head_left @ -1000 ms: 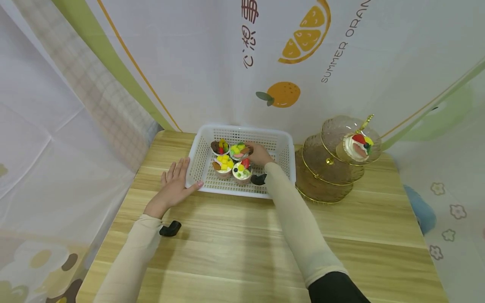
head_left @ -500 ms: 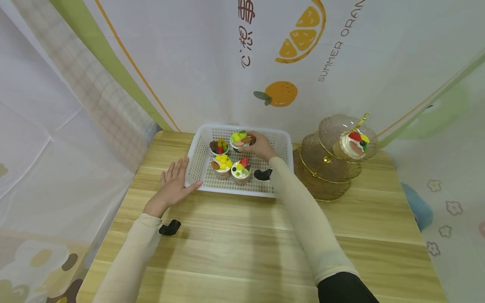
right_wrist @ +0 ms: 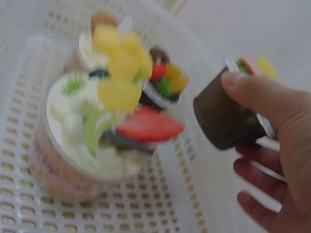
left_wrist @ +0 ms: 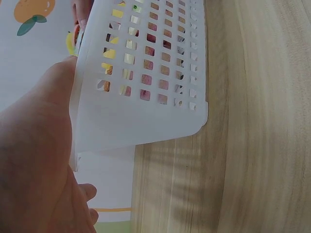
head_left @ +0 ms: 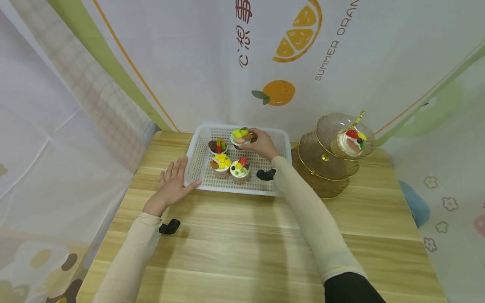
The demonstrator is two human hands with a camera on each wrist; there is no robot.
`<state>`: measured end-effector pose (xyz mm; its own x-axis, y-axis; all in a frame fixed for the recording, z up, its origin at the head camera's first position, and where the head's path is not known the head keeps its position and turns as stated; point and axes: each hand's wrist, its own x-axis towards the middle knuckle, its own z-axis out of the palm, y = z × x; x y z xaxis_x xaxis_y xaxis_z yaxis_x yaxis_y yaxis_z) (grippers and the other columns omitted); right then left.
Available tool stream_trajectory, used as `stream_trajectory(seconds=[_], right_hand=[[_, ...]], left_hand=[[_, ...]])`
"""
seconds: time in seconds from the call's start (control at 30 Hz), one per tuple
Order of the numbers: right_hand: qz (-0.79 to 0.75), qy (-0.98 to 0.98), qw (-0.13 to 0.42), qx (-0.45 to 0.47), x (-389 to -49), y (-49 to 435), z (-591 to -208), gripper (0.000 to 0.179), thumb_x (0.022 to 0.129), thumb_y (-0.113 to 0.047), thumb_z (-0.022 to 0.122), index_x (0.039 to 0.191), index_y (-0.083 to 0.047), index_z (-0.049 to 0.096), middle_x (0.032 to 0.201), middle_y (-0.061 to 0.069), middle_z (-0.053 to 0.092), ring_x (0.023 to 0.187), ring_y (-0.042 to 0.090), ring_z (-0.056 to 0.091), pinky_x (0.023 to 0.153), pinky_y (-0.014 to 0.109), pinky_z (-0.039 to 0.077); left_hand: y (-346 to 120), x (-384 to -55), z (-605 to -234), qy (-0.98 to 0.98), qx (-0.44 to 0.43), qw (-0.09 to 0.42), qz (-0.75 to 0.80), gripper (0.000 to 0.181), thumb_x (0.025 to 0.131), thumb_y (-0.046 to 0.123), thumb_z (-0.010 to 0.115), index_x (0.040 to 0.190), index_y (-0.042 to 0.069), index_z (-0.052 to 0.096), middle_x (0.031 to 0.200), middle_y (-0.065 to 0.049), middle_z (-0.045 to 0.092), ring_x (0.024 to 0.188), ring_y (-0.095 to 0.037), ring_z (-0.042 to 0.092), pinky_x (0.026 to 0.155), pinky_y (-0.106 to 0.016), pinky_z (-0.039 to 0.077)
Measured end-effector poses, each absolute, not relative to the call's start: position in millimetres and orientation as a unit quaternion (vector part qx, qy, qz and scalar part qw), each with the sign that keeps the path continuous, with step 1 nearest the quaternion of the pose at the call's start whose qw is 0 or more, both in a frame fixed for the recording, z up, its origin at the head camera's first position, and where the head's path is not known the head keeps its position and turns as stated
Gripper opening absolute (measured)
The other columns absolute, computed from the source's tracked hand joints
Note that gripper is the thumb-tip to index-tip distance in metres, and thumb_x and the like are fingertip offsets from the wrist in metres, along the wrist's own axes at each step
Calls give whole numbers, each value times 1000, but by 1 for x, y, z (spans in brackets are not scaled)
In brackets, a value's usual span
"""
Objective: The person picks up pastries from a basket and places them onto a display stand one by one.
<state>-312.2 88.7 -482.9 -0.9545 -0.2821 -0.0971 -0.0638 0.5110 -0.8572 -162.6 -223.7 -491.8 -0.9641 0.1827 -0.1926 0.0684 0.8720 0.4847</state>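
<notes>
My right hand (head_left: 264,146) pinches a small dark brown cupcake (right_wrist: 224,116) between thumb and fingers. Its top carries yellow, green and pink fruit pieces, and it is held tilted above the basket floor near the back wall. Three other dessert cups sit in the white plastic basket (head_left: 238,192): a chocolate one (head_left: 217,146) at the back left, a cup with yellow cubes (head_left: 221,163), and a cream cup with a strawberry slice (head_left: 240,170) in front. My left hand (head_left: 171,186) rests with straight fingers along the basket's left rim, thumb over the front corner.
To the basket's right stands a three-tier clear stand (head_left: 329,168) with gold rims. Its top tier holds a cream cup (head_left: 347,143) with a strawberry. Behind the wooden table (head_left: 227,252) hangs a printed curtain (head_left: 182,63).
My right hand has lifted the cupcake off the basket floor and carried it toward the back wall, away from the other cups. The left hand has stayed on the rim.
</notes>
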Motion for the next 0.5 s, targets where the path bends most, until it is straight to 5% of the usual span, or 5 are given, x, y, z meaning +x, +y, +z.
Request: stream_trajectory(seconds=[0.5], right_hand=[[-491,867,21,-86,-239,123,-439,74,76,-43,84,140,-20,54,124,3,64,109,25,58,91,43,49]], left_hand=[[-224,-162,-492,959,65,110,252,97,96,61,47,159,16,-12,166,-20,-11,151,-49,-14,111,-75,-10]])
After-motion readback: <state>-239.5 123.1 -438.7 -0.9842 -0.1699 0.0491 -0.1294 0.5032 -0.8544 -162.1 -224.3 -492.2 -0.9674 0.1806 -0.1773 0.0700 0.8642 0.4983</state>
